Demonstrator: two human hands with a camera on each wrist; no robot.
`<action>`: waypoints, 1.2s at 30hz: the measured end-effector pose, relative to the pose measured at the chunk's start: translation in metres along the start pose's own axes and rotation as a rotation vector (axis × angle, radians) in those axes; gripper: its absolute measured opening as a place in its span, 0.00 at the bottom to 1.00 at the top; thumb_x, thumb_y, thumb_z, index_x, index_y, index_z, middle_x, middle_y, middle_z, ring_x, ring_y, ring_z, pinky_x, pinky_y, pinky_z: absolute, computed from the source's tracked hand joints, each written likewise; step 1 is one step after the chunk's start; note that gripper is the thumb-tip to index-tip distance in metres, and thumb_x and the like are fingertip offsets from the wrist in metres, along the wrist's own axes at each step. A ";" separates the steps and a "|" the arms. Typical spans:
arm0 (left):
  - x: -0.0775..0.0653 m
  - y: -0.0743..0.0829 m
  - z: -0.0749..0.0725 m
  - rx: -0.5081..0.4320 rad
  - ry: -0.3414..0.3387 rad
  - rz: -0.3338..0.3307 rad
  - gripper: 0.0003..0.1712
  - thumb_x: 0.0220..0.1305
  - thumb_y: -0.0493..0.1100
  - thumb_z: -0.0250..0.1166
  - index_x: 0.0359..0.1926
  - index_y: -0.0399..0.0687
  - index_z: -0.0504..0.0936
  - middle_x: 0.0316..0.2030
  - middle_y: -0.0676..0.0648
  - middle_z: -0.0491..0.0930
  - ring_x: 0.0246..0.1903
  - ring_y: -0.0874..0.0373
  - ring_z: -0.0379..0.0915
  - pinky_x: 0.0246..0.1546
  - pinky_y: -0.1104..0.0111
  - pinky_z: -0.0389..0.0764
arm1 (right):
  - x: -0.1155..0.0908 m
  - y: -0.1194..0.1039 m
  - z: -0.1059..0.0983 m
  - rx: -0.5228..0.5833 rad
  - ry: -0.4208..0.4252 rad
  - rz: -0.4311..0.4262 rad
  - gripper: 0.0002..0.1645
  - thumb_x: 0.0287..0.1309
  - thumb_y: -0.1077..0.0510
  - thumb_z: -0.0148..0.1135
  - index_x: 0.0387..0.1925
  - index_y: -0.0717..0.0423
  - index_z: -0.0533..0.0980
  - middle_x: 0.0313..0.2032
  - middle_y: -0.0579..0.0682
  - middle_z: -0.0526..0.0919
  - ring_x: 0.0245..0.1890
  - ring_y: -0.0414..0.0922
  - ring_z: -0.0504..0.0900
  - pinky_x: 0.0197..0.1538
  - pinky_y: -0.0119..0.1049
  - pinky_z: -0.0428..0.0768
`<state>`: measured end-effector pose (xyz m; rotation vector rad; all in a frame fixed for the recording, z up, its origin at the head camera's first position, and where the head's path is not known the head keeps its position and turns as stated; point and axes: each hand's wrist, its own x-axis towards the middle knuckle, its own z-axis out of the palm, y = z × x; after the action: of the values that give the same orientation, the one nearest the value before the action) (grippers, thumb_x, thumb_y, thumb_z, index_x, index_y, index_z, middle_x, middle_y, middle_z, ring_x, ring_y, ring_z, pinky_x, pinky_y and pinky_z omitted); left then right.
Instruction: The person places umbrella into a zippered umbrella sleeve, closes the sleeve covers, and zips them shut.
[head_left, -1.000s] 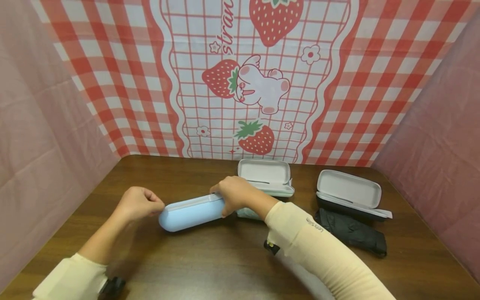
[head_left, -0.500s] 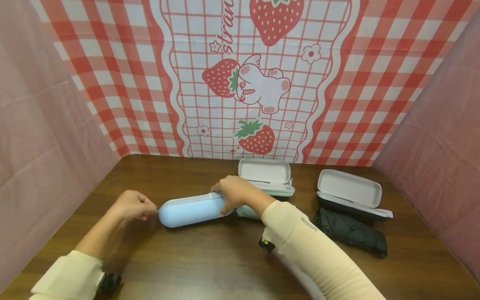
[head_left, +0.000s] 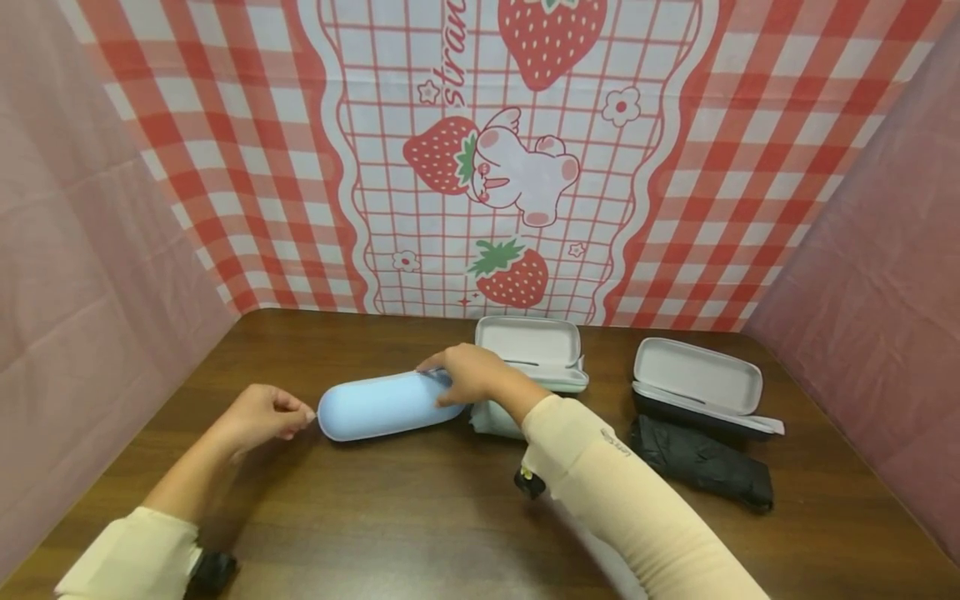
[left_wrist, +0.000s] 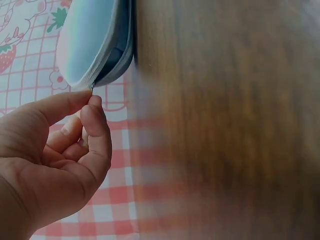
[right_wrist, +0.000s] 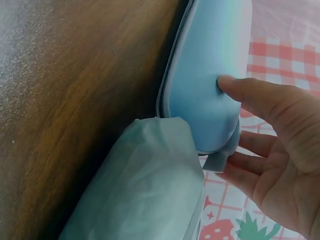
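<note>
A light-blue hard zip case [head_left: 378,406] lies across the table left of centre, its smooth lid facing up. My left hand [head_left: 262,412] is at its left end; in the left wrist view, thumb and index finger pinch the small zipper pull [left_wrist: 92,89]. A dark gap [left_wrist: 115,56] shows between the case's two halves beside the pull. My right hand [head_left: 472,375] grips the right end, thumb pressing the lid and the other fingers behind by a grey fabric tab [right_wrist: 218,160]. Close to that end lies a pale green folded umbrella [right_wrist: 145,185], partly covered by my right hand in the head view.
Behind my right hand stands an open mint-edged case [head_left: 528,340] with grey lining. Farther right is an open black case [head_left: 697,377], with a black folded umbrella [head_left: 705,462] in front of it. A checked strawberry cloth [head_left: 525,167] hangs behind the wooden table [head_left: 420,517].
The blue case has rolled so its lid now faces up and the seam no longer shows on top. My left hand shifted slightly left; my right hand kept its grip.
</note>
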<state>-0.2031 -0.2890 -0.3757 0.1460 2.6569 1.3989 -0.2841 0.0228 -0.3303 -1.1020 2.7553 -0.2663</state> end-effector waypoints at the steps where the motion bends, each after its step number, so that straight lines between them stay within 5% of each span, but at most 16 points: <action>1: 0.000 0.001 0.000 0.016 0.010 0.013 0.12 0.62 0.34 0.65 0.37 0.23 0.83 0.31 0.41 0.84 0.28 0.56 0.79 0.29 0.67 0.82 | 0.001 0.000 0.000 0.005 0.007 -0.019 0.34 0.50 0.51 0.75 0.61 0.47 0.76 0.58 0.49 0.79 0.59 0.48 0.75 0.58 0.43 0.74; 6: 0.005 0.002 0.001 0.087 0.069 0.048 0.10 0.61 0.33 0.66 0.34 0.24 0.83 0.26 0.44 0.83 0.24 0.57 0.77 0.26 0.67 0.80 | 0.002 -0.003 0.002 0.021 0.042 -0.106 0.34 0.49 0.54 0.76 0.60 0.51 0.77 0.58 0.51 0.79 0.60 0.47 0.74 0.63 0.40 0.69; 12: 0.016 -0.001 -0.002 0.197 0.117 0.087 0.09 0.62 0.33 0.64 0.29 0.27 0.84 0.23 0.44 0.82 0.21 0.60 0.76 0.23 0.68 0.79 | 0.001 -0.012 0.008 -0.041 0.067 -0.115 0.39 0.51 0.45 0.74 0.65 0.44 0.72 0.59 0.51 0.77 0.59 0.47 0.74 0.61 0.41 0.72; 20: 0.028 -0.002 -0.007 0.413 0.228 0.175 0.09 0.61 0.36 0.65 0.29 0.34 0.86 0.17 0.51 0.79 0.19 0.62 0.73 0.27 0.63 0.72 | 0.004 -0.024 0.017 -0.091 0.050 -0.154 0.32 0.64 0.46 0.61 0.69 0.44 0.68 0.61 0.51 0.76 0.60 0.47 0.75 0.61 0.41 0.71; 36: 0.041 0.003 -0.007 0.495 0.254 0.233 0.07 0.57 0.36 0.66 0.25 0.37 0.86 0.20 0.50 0.81 0.23 0.58 0.72 0.29 0.60 0.73 | 0.009 -0.026 0.019 -0.009 -0.066 -0.053 0.36 0.68 0.44 0.56 0.72 0.52 0.62 0.63 0.54 0.73 0.62 0.49 0.73 0.63 0.40 0.69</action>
<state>-0.2445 -0.2867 -0.3720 0.3586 3.2432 0.8191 -0.2695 -0.0037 -0.3440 -1.1653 2.6754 -0.2196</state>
